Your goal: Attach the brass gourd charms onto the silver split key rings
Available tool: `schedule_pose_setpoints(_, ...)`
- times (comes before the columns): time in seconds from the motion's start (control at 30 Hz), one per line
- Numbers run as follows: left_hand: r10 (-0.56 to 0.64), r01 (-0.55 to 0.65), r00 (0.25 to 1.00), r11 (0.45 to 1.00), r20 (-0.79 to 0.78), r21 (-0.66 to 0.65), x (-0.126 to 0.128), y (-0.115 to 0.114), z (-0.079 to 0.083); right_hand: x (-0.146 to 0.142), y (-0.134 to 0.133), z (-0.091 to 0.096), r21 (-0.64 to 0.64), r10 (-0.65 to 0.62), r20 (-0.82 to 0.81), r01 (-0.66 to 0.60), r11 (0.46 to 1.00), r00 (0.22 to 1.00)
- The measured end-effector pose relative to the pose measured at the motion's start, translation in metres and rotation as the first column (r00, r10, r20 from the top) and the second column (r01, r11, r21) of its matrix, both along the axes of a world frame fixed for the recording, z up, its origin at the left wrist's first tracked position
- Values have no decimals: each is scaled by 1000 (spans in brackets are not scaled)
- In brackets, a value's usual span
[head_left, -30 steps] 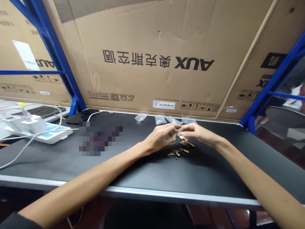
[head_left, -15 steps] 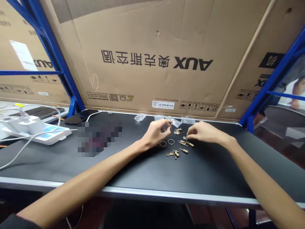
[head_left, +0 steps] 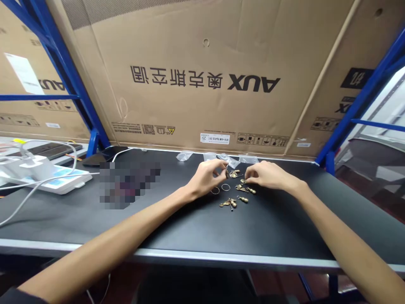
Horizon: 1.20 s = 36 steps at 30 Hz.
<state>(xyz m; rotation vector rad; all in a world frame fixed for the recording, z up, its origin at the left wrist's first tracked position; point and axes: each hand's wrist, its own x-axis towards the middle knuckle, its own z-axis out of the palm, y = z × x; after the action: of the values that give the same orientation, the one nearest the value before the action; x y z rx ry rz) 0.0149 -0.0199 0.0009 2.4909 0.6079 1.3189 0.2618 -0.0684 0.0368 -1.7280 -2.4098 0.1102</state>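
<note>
My left hand is closed in a pinch on a small brass charm, held just above the black table. Across from it, the fingers of my right hand are pinched together at a round brass piece in a small pile of pendants. Two thin metal key rings lie near my left hand, one ring fully in sight and the other ring partly behind the hand. Closer to me rest a gourd-shaped brass pendant and a cluster of brass charms. A ring with brass pieces lies between my hands.
Clear plastic bags lie along the table's back edge, before a large cardboard box. Blue metal posts frame both sides. At left are a white power strip with cables, a dark phone and a blurred patch.
The view has shifted slightly. The brass charm in my left fingers now shows more clearly. My right hand stays at the same pile, its fingers barely moved.
</note>
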Motion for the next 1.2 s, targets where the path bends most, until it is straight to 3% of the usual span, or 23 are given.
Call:
schedule_pose_setpoints(0.23, -6, 6, 1000, 1000, -5, -20, 0, -1, 1, 5, 6, -5, -27, 14, 16, -13, 1000, 1000)
schedule_pose_setpoints(0.67, -13, 13, 1000, 1000, 2, -4, 1, -3, 1, 0, 1, 1, 37, 15, 34, -16, 999, 999)
schedule_pose_setpoints(0.97, -45, 45, 999, 998, 8, -50, 2, -3, 0, -18, -8, 7, 183, 83, -295, -29, 983, 952)
schedule_pose_setpoints(1.2, -121, 118, 992, 989, -24, -92, 3, -9, 2, -36, -14, 4, 248, 159, -409, -58, 967, 899)
